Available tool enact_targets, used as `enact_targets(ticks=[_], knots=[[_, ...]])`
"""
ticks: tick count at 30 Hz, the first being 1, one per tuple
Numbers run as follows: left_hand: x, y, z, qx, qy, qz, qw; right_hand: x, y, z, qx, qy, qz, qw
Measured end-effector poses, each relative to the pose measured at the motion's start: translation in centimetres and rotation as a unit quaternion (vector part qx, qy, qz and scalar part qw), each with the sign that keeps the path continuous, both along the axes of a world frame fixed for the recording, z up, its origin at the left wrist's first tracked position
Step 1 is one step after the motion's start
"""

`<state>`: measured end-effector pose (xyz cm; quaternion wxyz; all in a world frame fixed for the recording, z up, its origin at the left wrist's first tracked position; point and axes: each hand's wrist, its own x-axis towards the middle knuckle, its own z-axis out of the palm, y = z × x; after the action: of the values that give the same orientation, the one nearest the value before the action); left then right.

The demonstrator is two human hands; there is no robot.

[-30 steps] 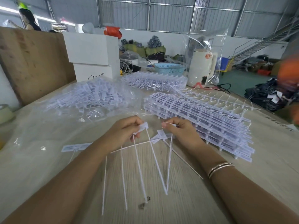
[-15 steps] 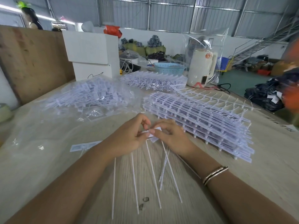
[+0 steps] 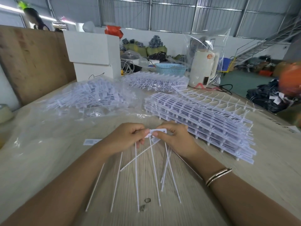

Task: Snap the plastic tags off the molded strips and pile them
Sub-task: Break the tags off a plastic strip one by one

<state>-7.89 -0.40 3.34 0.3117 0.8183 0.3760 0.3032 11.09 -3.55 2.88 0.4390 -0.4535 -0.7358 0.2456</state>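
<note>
Pinching one bunch of white plastic tags (image 3: 157, 133) at their flat heads, the left hand (image 3: 125, 139) and right hand (image 3: 175, 138) meet over the table (image 3: 48, 160), fingers curled onto the heads, with about seven thin tails fanning toward the viewer. Judged light, springy and brittle at the joints; best gripped at the stiff flat head, not the whippy tail. Head view also lists: one stack of molded strips (image 3: 203, 118) just right of the hands, two bagged heaps (image 3: 91, 98) behind, one loose tag (image 3: 91, 141) to the left.
</note>
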Motion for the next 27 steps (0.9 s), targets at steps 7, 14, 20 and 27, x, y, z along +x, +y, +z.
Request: enact_targets(ticks=[7,14,20,27], knots=[[0.1,-0.3,0.2,-0.065,-0.104,-0.04,0.992,-0.8,-0.2,-0.1,0.046,0.08,0.0,0.996],[0.3,-0.8,0.5,-0.112,-0.134,-0.026,0.984,-1.3,-0.2,-0.4,0.046,0.186,0.028,0.981],[0.6,-0.8,0.5,-0.143,-0.168,-0.036,0.975,-1.3,0.2,-0.6,0.022,0.244,0.056,0.968],[0.9,-0.9,0.4,-0.113,-0.172,-0.019,0.978,-1.0,0.2,-0.5,-0.03,0.283,0.086,0.955]])
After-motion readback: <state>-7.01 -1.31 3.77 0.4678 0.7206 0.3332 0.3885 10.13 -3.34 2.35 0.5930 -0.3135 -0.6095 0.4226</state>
